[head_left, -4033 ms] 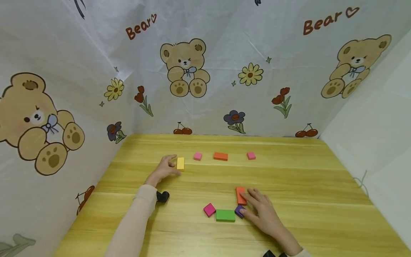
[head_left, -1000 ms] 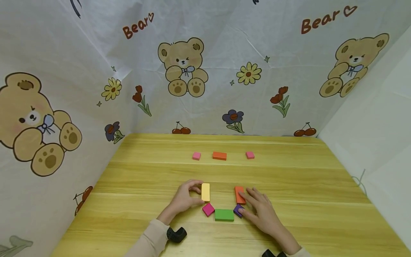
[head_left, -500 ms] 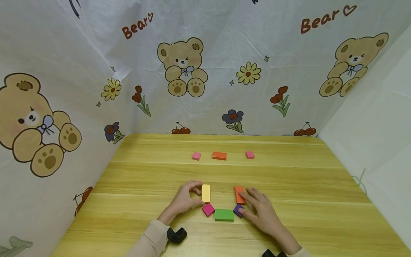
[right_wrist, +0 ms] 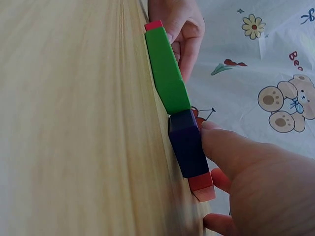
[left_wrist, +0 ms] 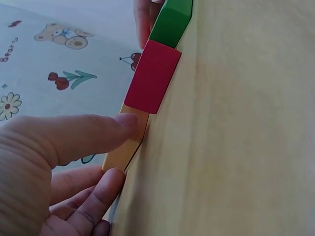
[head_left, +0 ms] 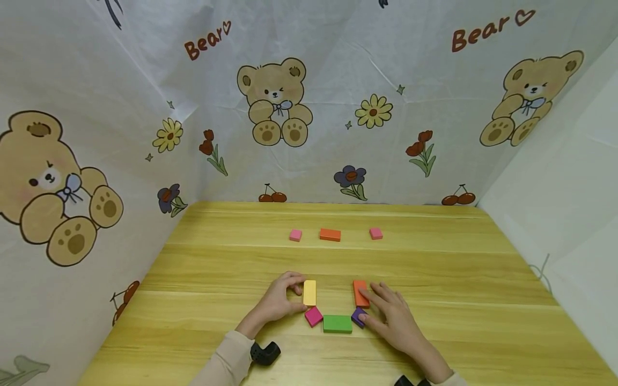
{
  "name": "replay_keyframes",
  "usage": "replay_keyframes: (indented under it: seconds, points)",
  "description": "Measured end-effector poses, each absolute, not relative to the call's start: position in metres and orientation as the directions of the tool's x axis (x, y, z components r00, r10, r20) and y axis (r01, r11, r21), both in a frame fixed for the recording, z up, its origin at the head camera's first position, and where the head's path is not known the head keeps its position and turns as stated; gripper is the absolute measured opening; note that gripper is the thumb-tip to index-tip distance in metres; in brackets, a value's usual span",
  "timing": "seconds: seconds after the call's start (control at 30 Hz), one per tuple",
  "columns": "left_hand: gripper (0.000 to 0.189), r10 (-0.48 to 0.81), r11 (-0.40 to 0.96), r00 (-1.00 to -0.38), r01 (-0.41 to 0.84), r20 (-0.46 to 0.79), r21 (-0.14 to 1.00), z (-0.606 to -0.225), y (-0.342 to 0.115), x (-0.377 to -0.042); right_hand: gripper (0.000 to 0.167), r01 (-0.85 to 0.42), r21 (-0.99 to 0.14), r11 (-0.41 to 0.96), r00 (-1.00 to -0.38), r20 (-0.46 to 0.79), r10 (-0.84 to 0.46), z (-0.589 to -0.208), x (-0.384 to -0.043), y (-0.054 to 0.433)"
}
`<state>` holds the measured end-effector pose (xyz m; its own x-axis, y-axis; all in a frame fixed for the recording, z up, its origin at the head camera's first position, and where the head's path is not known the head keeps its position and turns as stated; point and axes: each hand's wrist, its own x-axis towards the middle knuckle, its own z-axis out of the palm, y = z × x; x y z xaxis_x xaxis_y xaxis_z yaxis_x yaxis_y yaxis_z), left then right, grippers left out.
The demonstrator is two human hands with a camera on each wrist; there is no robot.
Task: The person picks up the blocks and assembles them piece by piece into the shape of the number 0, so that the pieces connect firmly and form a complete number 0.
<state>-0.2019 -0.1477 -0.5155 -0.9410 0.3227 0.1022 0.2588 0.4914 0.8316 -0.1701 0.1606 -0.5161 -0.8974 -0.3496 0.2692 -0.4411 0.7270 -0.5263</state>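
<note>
My left hand (head_left: 278, 300) holds a yellow block (head_left: 310, 293) lengthwise, thumb at its near end and fingers at its far end. The near end of that block meets a magenta block (head_left: 314, 317), turned cornerwise. A green block (head_left: 337, 324) lies to the right of the magenta one. Beyond it sits a small purple block (head_left: 359, 317), under the thumb of my right hand (head_left: 396, 321). That hand's index finger rests on an orange block (head_left: 359, 289) above the purple one. In the right wrist view the thumb tip is against the purple block (right_wrist: 188, 142).
Farther back on the wooden table (head_left: 434, 252) lie a pink block (head_left: 295, 235), another orange block (head_left: 330, 235) and a second pink block (head_left: 376, 233). A bear-printed cloth (head_left: 323, 145) hangs behind and at the left. A black device (head_left: 265, 354) is on my left wrist.
My left hand took hold of the yellow block at the back left and brought it forward and right, then drew it slightly closer to the magenta block. The right hand stays in place.
</note>
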Motion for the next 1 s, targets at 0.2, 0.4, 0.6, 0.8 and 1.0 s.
replay_keyframes:
  seconds: [0.2, 0.4, 0.6, 0.8, 1.0]
  points:
    - [0.064, 0.325, 0.485, -0.940, 0.263, 0.108, 0.834, -0.516, -0.148, -0.202, 0.056, -0.441, -0.528, 0.726, -0.897, 0.272, -0.348, -0.516, -0.170, 0.161]
    - [0.065, 0.325, 0.487, -0.939, 0.269, 0.113, 0.831, -0.517, -0.148, -0.202, 0.056, -0.441, -0.527, 0.726, -0.897, 0.270, -0.350, -0.515, -0.170, 0.160]
    - [0.071, 0.328, 0.493, -0.938, 0.270, 0.111, 0.827, -0.516, -0.151, -0.200, 0.056, -0.448, -0.526, 0.723, -0.894, 0.277, -0.352, -0.515, -0.170, 0.160]
    - [0.067, 0.333, 0.455, -0.933, 0.284, 0.135, 0.844, -0.517, -0.155, -0.194, 0.056, -0.446, -0.530, 0.721, -0.895, 0.277, -0.350, -0.515, -0.170, 0.160]
    - [0.055, 0.216, 0.404, -0.953, 0.286, 0.213, 0.869, -0.520, -0.150, -0.181, 0.056, -0.445, -0.524, 0.726, -0.895, 0.274, -0.351, -0.516, -0.170, 0.161]
